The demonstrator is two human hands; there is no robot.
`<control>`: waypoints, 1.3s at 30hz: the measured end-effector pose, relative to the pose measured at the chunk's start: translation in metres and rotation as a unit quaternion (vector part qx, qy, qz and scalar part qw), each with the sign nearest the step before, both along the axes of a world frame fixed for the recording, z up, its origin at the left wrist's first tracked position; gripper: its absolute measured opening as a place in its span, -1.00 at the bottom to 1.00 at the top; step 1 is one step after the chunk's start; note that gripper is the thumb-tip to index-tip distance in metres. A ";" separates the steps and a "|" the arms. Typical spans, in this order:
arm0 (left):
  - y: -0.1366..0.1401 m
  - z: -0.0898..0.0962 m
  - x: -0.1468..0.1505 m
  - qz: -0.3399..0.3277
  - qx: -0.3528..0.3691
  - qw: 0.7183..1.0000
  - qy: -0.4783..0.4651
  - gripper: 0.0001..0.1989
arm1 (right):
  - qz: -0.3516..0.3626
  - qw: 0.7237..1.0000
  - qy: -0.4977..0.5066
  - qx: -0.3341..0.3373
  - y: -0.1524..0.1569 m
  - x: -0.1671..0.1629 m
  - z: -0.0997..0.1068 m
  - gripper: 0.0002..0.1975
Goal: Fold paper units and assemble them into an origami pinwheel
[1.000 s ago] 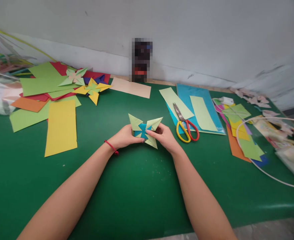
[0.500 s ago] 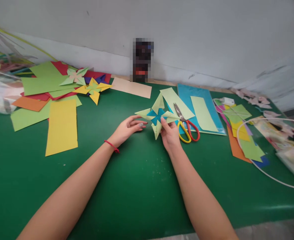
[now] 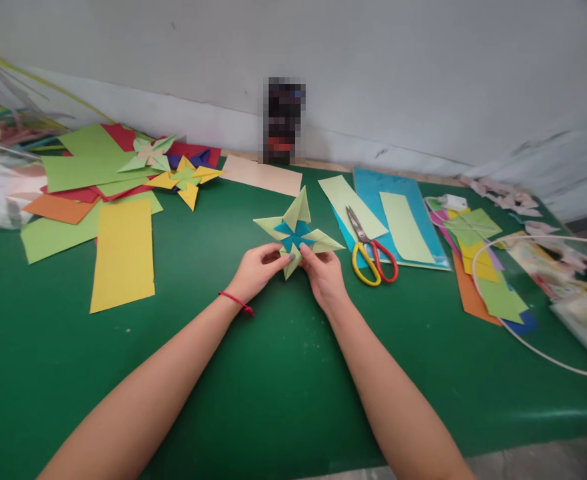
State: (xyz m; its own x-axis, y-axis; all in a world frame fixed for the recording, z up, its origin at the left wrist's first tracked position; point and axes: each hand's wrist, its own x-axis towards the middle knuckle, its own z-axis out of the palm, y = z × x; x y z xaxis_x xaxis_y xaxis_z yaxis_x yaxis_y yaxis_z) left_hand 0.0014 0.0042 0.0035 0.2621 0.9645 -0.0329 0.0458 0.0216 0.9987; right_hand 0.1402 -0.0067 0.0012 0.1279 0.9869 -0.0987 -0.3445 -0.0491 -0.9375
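Note:
A folded paper star (image 3: 295,230), pale green at its points and blue at its centre, is held up over the green table. My left hand (image 3: 259,270) pinches its lower left side, thumb on top. On its lower right side my right hand (image 3: 324,275) grips it, also with the thumb on top. The fingers beneath the star are partly hidden. Scissors (image 3: 368,257) with one yellow and one red handle lie just right of my right hand, their blades over a pale green paper strip (image 3: 354,203).
A yellow sheet (image 3: 123,257), a yellow star (image 3: 186,177) and coloured papers lie on the left. At the back, a blurred dark object (image 3: 284,120) leans against the wall. Right of the scissors are a blue sheet (image 3: 373,183), paper scraps (image 3: 483,267) and a white cable (image 3: 528,339).
The star has moved left and turned a little. My left hand, which was beside it with fingers loose, has closed on its edge. My right hand has kept its hold.

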 end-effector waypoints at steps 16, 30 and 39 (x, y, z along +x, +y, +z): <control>0.004 -0.004 -0.003 0.032 -0.042 0.994 -0.093 -0.69 | 0.015 0.996 -0.089 0.015 0.013 0.040 0.000 -0.72; 0.001 0.000 -0.001 -0.015 -0.022 0.999 -0.036 -0.66 | 0.036 0.981 -0.189 0.041 0.004 0.020 0.001 -0.75; -0.001 0.001 0.000 -0.029 -0.027 0.999 -0.022 -0.70 | 0.027 0.990 -0.133 0.028 0.005 0.020 -0.001 -0.75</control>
